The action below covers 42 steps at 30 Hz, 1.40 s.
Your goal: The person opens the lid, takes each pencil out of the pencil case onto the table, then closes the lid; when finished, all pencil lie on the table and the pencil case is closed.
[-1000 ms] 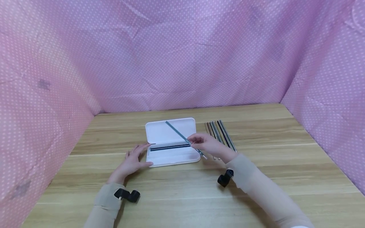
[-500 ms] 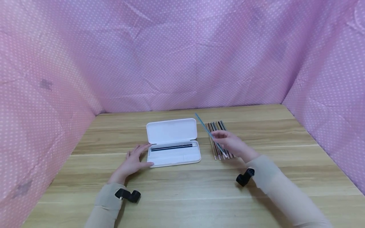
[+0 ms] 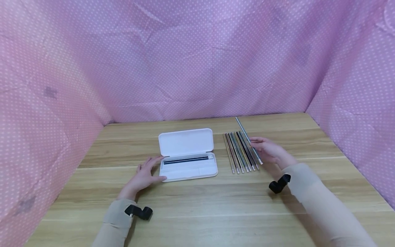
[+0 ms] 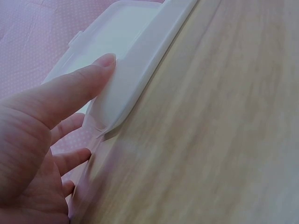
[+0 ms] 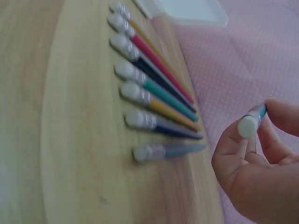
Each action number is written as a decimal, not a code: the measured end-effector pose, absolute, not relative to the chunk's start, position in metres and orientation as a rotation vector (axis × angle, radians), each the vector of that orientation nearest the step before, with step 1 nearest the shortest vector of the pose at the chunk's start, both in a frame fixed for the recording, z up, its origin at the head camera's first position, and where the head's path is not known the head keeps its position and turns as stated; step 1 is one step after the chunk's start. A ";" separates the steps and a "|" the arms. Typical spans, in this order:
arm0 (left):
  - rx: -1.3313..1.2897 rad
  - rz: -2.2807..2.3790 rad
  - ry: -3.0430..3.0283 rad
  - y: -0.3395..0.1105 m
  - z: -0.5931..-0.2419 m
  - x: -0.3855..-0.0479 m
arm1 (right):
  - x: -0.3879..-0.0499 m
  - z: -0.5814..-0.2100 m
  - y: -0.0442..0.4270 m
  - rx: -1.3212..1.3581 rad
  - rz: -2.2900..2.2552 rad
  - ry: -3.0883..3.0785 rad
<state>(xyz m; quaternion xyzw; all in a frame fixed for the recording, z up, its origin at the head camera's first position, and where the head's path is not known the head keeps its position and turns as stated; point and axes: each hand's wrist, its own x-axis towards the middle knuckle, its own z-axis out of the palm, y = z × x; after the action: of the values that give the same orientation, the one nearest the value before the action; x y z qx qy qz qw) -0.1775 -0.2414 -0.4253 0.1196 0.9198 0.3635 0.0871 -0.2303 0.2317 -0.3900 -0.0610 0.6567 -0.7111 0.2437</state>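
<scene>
My right hand [image 3: 270, 151] pinches a blue-green pencil [image 3: 242, 128] between thumb and fingers, just right of a row of pencils [image 3: 237, 151]. Its white eraser end [image 5: 247, 127] faces the camera in the right wrist view. An open white pencil case [image 3: 185, 174] lies left of the row, lid tipped back. Dark pencils [image 3: 186, 160] lie along the back of its lower half. My left hand [image 3: 143, 176] holds the case's left end, thumb at the front corner and index finger near the hinge. In the left wrist view the thumb [image 4: 79, 88] lies over the rim.
The row holds several pencils of different colours, eraser ends toward the person. All this stands on a wooden table [image 3: 191, 212]. Pink dotted cloth [image 3: 210, 61] hangs behind the table and at both sides.
My right hand has carried the pencil rightward from over the case, past the row, to its right side. The pencil has stayed in its fingers. The left hand and the case have not moved.
</scene>
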 end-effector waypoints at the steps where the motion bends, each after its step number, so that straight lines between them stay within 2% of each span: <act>1: 0.354 1.083 2.740 -0.241 -0.425 -0.177 | -0.231 -0.389 0.233 -0.135 -1.934 1.818; 12: 0.347 1.088 2.738 -0.242 -0.426 -0.177 | -0.240 -0.391 0.243 0.027 -1.411 2.384; 22: 0.343 1.089 2.739 -0.242 -0.428 -0.177 | -0.245 -0.399 0.242 0.107 -1.270 2.513; 32: 0.344 1.080 2.745 -0.241 -0.428 -0.178 | -0.246 -0.401 0.237 0.013 -1.101 2.663; 42: 0.338 1.086 2.739 -0.242 -0.428 -0.178 | -0.244 -0.402 0.235 0.019 -1.149 2.612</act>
<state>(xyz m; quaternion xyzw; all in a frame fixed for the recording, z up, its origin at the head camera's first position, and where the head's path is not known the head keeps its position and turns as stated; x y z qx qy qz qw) -0.1781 -0.2415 -0.4276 0.1134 0.9200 0.3649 0.0875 -0.2439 0.2353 -0.4022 0.0067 0.9058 -0.3986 0.1433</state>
